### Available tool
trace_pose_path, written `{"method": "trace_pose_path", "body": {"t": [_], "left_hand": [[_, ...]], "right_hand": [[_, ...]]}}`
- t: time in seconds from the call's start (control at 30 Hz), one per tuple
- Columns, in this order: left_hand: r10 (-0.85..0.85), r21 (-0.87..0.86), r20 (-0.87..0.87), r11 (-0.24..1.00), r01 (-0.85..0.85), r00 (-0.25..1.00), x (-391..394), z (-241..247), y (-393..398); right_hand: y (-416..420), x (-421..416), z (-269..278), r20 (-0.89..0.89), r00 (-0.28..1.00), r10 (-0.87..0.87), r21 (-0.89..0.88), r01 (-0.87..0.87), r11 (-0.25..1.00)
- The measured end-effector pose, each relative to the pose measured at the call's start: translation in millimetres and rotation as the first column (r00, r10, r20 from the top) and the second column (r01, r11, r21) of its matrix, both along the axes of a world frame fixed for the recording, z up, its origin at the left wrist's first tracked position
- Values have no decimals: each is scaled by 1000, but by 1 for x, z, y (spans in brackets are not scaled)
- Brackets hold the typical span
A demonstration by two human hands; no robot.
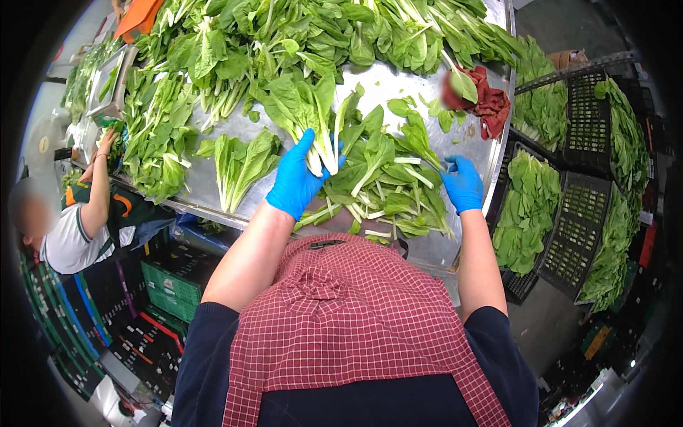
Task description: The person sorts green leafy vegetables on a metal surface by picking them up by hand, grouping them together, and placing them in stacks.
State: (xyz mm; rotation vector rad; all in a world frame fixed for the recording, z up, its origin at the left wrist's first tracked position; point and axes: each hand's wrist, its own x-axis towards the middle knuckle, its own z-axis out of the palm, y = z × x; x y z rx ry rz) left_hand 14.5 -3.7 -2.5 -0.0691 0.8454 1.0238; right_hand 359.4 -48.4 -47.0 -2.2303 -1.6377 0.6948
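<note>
My left hand (300, 176), in a blue glove, grips a bunch of leafy greens (304, 109) by its pale stalks, leaves pointing away from me. At the tip of a loose leaf stalk is my right hand (461, 181), gloved alike, its fingers bent; whether it pinches the stalk is unclear. Between both hands lies a heap of loose leaves and stalks (384, 181) on the metal table (205, 200). Left of my left hand, a separate bunch (243, 168) rests on the metal. A large pile of greens (299, 37) covers the table's far side.
A crumpled red cloth (493, 109) lies near the table's right edge. Beyond that edge stand black plastic crates (573, 235) and greens. At the left, a co-worker (80, 229) reaches over the table. Green and black crates (171, 288) are stacked below left. An orange container (137, 20) is at the far left.
</note>
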Motion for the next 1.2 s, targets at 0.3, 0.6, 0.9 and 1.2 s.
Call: {"method": "trace_pose_path", "body": {"t": [0.3,0.6,0.9,1.2], "left_hand": [[-146,-51,93,987,151,985,-8,3,-2],[-58,31,-97,998,61,994,19,21,-14],[-99,245,-264,955,166,960,36,35,-23],[-125,278,-432,923,264,893,-3,46,-35]], "right_hand": [[-11,14,-23,-610,725,-320,-189,260,947],[7,-77,47,-979,2,-202,-191,308,932],[-5,-168,59,-854,516,59,68,-1,998],[1,-172,69,-321,730,604,558,-369,743]]}}
